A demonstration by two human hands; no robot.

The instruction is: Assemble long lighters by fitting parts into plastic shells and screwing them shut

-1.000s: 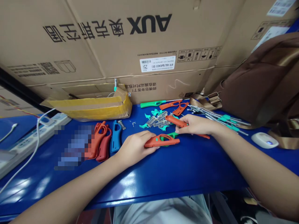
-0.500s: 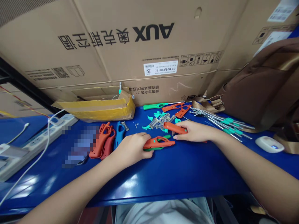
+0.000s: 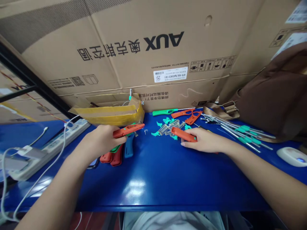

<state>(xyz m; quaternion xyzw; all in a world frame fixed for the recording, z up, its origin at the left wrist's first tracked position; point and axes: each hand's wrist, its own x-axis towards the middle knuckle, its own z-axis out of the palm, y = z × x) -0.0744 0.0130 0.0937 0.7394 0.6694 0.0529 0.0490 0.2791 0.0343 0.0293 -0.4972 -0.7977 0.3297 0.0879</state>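
My left arm reaches forward and to the left across the blue desk [image 3: 155,179], forearm low, wrist turned slightly inward. My left hand [image 3: 103,140] is curled closed around the rear of an orange handle shell [image 3: 129,129], fingers wrapped over its grip. The shell is long, slim, matte moulded plastic, and its narrow nose points right, lifted just clear of the desk. A green plastic piece [image 3: 115,148] peeks out under the same hand.

My right arm comes in from the lower right, stretched nearly straight. My right hand [image 3: 203,140] lies low on the desk, palm down, fingers drawn together and closed on the end of a second orange shell [image 3: 183,134], which rests flat on the glossy surface.

Just beneath my left hand sits a stack of orange shells [image 3: 112,158] with a blue shell [image 3: 129,148] beside it. Between my hands, farther back, is a scatter of small green triggers and shiny metal parts [image 3: 168,125]. Thin steel rods with green sleeves [image 3: 240,131] fan out to the right. A yellow-taped cardboard tray [image 3: 112,115] stands behind my left hand, against a big corrugated carton [image 3: 155,73].
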